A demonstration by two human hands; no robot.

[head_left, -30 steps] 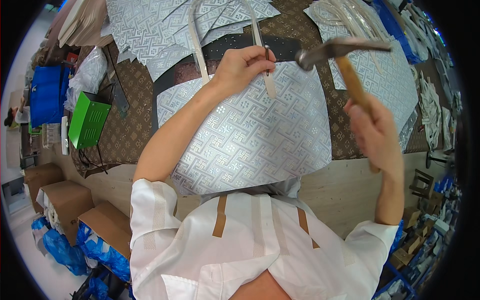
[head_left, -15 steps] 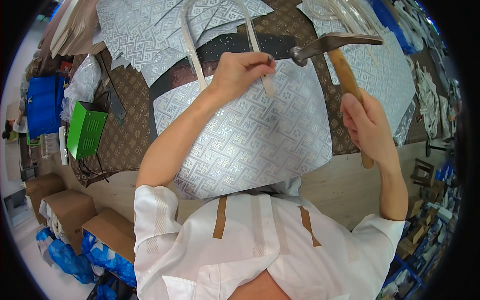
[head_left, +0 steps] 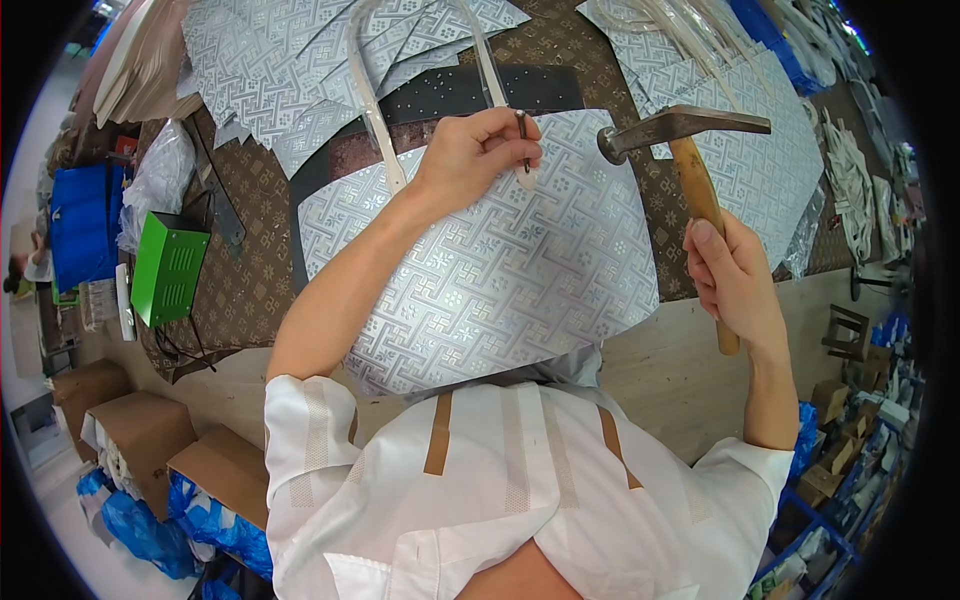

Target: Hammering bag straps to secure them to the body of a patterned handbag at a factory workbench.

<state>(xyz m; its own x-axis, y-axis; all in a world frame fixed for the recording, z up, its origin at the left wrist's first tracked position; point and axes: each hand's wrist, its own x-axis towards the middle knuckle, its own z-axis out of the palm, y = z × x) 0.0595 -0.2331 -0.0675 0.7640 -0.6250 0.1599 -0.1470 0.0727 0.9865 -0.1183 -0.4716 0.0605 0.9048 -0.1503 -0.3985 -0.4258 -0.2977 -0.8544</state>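
My left hand [head_left: 470, 160] pinches a short dark metal punch [head_left: 522, 128] between thumb and fingers. The punch stands nearly upright over the pale end tab of a bag handle [head_left: 492, 80], on a silver patterned panel [head_left: 500, 270]. Whether its tip touches the tab I cannot tell. The handle's other end tab [head_left: 396, 178] lies on the panel's left part. My right hand [head_left: 735, 265] grips the wooden shaft of a hammer [head_left: 690, 125], whose steel head is raised to the right of the punch. A black board with a dark reddish slab [head_left: 345, 158] lies under the panel.
More silver panels [head_left: 270, 60] lie fanned out at the far left, others [head_left: 770, 150] at the right with pale straps. A green metal box [head_left: 170, 265] sits at the table's left edge. Cardboard boxes [head_left: 140, 425] stand on the floor at left, a wooden stool [head_left: 848, 330] at right.
My left hand has brought the punch upright over the handle tab, where it was mostly hidden in my fingers before. The hammer has come slightly lower, still raised.
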